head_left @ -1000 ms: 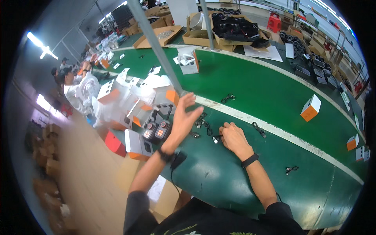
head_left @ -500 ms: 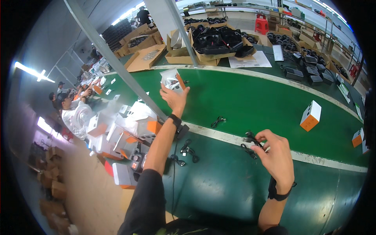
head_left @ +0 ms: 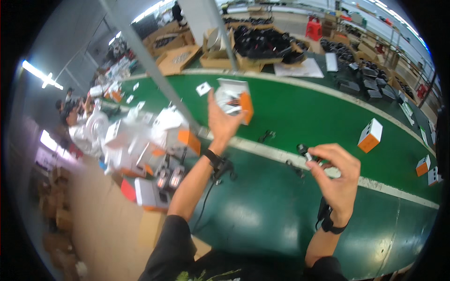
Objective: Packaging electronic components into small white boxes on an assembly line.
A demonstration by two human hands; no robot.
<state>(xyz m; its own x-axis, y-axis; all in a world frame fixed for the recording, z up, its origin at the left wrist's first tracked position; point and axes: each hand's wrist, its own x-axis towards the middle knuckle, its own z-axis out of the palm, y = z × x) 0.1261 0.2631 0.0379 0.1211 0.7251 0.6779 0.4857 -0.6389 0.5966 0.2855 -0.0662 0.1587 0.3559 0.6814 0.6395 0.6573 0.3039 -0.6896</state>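
Observation:
My left hand (head_left: 224,122) is wrapped round an open white and orange box (head_left: 246,108), its flap raised and something pale and wire-like inside. Over the near edge of the green belt (head_left: 300,112), my right hand (head_left: 341,175) pinches a small black cable (head_left: 303,151) with a light-coloured part by the fingertips. Below these fingers another black cable (head_left: 295,168) lies on the pale edge strip (head_left: 262,150). One more cable (head_left: 266,136) rests on the belt between my hands. Close to my left wrist, dark cables (head_left: 225,171) lie partly hidden on the near table.
White and orange boxes (head_left: 370,136) stand on the belt at right. A pile of boxes and plastic (head_left: 140,145) fills the left, by black handheld devices (head_left: 169,178) and a white fan (head_left: 97,124). A grey post (head_left: 154,70) rises beyond. Co-workers (head_left: 77,117) are at far left.
My left hand has brought the box right and nearer, turning its opening more into view. My right hand has lifted slightly, raising the black cable off the edge strip.

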